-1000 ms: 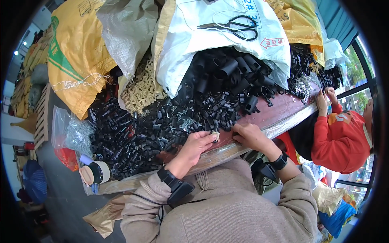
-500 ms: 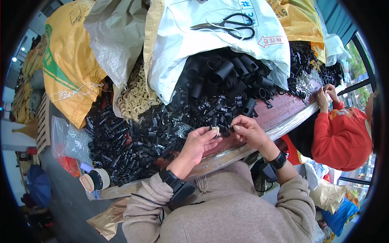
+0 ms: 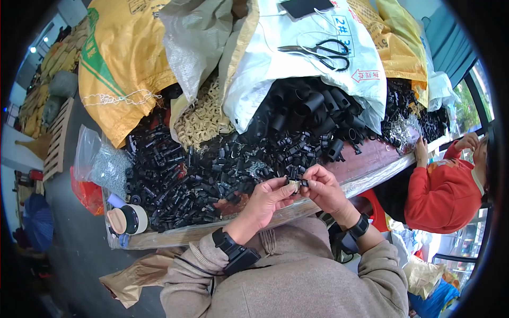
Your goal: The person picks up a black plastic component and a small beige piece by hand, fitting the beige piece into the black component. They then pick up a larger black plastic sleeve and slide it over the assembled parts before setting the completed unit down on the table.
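Just over the table's near edge, my two hands meet. My left hand pinches a small cream-coloured plastic part between thumb and fingers, with something black showing beside it. My right hand has its fingertips closed on a small black part, held against the cream one; whether the two are joined is too small to tell. Beyond my hands spreads a heap of small black plastic parts. Larger black tubes spill from a white woven sack, and cream rings lie left of them.
Scissors and a dark-screened device lie on the white sack. A yellow sack stands at left. A jar-like cup sits at the table's left corner, near a bag of small metal pieces. A co-worker in red sits at right.
My right hand has closed in on my left, bringing the black part to the cream one. The view has shifted, so the sacks appear farther right and lower.
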The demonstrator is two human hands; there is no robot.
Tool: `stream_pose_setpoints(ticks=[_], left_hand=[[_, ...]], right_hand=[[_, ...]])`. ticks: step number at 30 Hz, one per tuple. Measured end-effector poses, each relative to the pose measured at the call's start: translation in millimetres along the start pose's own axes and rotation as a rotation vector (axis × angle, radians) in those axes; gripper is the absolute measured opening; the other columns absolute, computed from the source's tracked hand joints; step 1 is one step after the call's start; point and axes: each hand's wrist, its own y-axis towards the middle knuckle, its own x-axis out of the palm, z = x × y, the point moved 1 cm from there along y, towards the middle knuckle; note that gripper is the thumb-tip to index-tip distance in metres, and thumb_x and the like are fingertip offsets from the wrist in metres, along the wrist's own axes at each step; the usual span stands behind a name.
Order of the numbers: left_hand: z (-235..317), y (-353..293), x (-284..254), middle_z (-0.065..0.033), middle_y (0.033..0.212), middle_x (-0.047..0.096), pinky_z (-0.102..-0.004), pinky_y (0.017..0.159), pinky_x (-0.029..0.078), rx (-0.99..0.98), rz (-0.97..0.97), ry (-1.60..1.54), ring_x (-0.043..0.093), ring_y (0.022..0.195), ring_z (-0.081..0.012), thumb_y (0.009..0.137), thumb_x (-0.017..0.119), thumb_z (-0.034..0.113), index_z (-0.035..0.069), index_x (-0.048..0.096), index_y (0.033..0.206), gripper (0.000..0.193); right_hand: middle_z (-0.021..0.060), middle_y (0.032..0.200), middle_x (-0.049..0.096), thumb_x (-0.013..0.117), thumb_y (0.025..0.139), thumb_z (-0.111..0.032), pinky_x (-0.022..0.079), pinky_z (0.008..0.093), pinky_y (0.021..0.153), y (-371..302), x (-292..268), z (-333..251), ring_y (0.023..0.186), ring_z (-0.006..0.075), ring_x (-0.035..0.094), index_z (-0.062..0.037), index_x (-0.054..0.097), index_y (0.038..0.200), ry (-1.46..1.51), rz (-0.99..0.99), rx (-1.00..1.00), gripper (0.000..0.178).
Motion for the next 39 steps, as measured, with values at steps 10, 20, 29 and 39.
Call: stream_pose_setpoints(ticks=[10,20,29,39], left_hand=[[4,-3,-6,-0.0034,0.09,0.06,-0.0218,0.069,0.046,-0.02,0.014,0.021,0.059,0.08,-0.0124,0.078,0.061,0.013,0.004,0.056,0.1,0.024],[-1,20,-3,-0.0042,0.091,0.059,-0.0216,0.07,0.045,-0.089,0.078,0.062,0.058,0.08,-0.0116,0.077,0.062,0.013,0.002,0.055,0.1,0.027],[-5,10,5,-0.0014,0.092,0.058,-0.02,0.07,0.044,-0.083,0.014,0.107,0.054,0.082,-0.008,0.08,0.059,0.016,0.002,0.055,0.103,0.027],[-10,2,7,-0.0041,0.085,0.058,-0.0211,0.063,0.048,-0.05,-0.052,0.097,0.057,0.072,-0.0108,0.084,0.052,0.018,0.001,0.054,0.101,0.023]], right_hand=[[0.0034,0.079,0.054,0.058,0.079,-0.009,0.045,0.0205,0.064,9,13,-7,0.07,0.0084,0.054,-0.0027,0.043,0.101,-0.382,-0.051,0.026,0.027],[0.0028,0.079,0.053,0.061,0.078,-0.009,0.045,0.02,0.06,8,-4,-8,0.069,0.0074,0.053,-0.0001,0.049,0.097,-0.494,0.117,-0.013,0.024],[0.003,0.074,0.051,0.064,0.073,-0.007,0.039,0.0205,0.055,0,5,-6,0.065,0.0097,0.048,-0.002,0.059,0.091,-1.014,0.143,-0.43,0.02],[0.0074,0.079,0.054,0.065,0.068,0.0,0.041,0.0243,0.055,-14,8,5,0.067,0.0174,0.051,-0.003,0.059,0.094,-1.228,0.112,-0.583,0.027]])
